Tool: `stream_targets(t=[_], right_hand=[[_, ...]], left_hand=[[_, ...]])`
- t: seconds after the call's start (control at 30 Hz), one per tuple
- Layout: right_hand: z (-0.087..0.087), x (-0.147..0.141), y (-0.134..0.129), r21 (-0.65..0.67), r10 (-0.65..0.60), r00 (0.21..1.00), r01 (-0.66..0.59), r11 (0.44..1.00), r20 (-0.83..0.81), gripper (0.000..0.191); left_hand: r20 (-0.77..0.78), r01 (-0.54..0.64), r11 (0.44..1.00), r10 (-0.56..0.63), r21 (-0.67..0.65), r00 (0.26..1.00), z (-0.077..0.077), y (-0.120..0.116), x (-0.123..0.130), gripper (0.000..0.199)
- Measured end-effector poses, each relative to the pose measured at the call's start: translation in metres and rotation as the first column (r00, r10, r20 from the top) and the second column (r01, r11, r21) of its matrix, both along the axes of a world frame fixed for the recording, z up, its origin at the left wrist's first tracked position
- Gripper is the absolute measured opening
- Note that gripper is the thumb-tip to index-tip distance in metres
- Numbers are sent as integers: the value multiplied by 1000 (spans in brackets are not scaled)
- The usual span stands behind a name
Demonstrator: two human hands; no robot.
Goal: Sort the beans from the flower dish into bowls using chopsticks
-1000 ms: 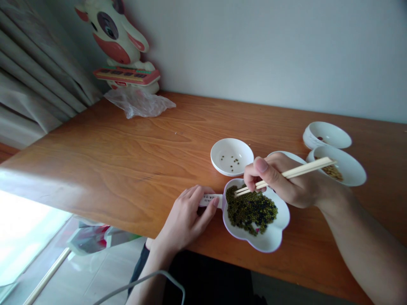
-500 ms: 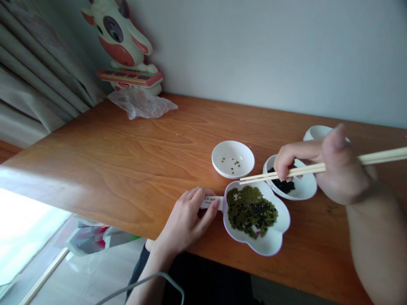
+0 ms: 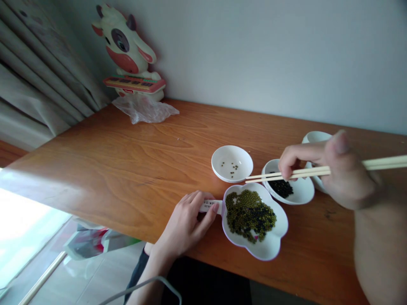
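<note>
My left hand [image 3: 187, 218] grips the short handle of a white scalloped dish [image 3: 270, 250] with a purple rim. Green beans [image 3: 246, 203] mixed with dark ones lie in that dish. My right hand [image 3: 337, 169] is closed on a pair of light wooden chopsticks [image 3: 308, 171], whose tips hover above the dish's far rim with no bean visible between them. Behind the dish stands a round white bowl [image 3: 232, 152] with several small beans. Partly under my right hand, a white bowl [image 3: 303, 192] contains black beans [image 3: 281, 187].
Further white bowls [image 3: 318, 136] stand at the right, partly hidden by my right hand. A cow-shaped toy keyboard [image 3: 133, 82] and a crumpled plastic bag [image 3: 146, 110] are at the back left. A grey cable [image 3: 159, 278] crosses my left forearm.
The chopstick tips have shifted slightly right, along with my right hand. The whole view has moved a little. My left hand keeps its hold on the handle.
</note>
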State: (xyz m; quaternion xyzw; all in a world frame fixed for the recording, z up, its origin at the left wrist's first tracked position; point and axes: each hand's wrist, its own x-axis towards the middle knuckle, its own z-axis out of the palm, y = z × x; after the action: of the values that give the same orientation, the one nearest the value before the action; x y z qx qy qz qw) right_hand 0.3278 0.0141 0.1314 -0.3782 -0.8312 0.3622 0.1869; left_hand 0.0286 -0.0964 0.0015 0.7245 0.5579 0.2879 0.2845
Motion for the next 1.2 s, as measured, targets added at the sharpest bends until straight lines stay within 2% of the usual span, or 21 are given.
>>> stream_targets(t=[0.13,0.33,0.47,1.2], right_hand=[[5,-19,-7,-81,96,994,-92,992,56,78],[-19,-33,-4,-29,199,970,-197,980,142,69],[-27,-36,-3,-24,240,956,-239,971,166,62],[-29,-37,-2,-9,223,961,-225,974,163,62]], left_hand=[[-6,3,1000,-3,-4,1000,-1,-1,0,21],[-5,2,1000,-2,-21,1000,-1,-1,0,23],[7,2,1000,-2,-20,1000,-1,-1,1,24],[-12,2,1000,-2,-19,1000,1,-1,0,24]])
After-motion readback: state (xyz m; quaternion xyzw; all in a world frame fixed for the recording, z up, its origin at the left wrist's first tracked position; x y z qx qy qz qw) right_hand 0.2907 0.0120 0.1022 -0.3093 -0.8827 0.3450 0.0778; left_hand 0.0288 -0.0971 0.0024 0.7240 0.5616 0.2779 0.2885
